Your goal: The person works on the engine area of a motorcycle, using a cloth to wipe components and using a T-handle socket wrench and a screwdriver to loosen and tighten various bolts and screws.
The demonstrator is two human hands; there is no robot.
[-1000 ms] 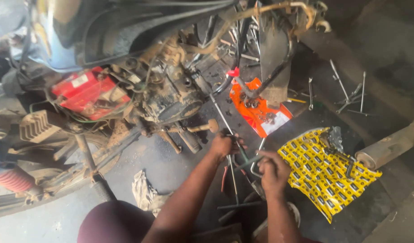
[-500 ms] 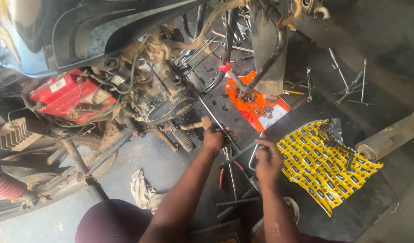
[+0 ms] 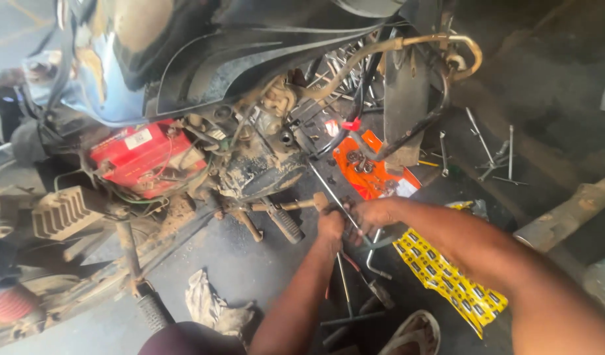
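Oily concrete floor (image 3: pixel 250 263), crowded by motorcycle engine (image 3: pixel 256 164). Left hand (image 3: pixel 330 225) fisted around hammer (image 3: pixel 296 205); right hand (image 3: pixel 371 213) clenched on metal rod (image 3: pixel 325 184), both touching.

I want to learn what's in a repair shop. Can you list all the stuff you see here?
motorbike: one, dark and grimy, stripped open, top left
battery: one, red, in the bike's frame, left
hammer: one, wooden handle, next to the left hand
long metal rod: one, silver, running from the engine to the hands
orange packet: one, small metal parts on it, centre
yellow packet: one, yellow with dark print, under the right arm
T-handle wrenches: several, silver, floor at right
rag: one, dirty white, floor at bottom
sandal: one, pale, bottom edge
left hand: one, on the rod
right hand: one, gripping the rod
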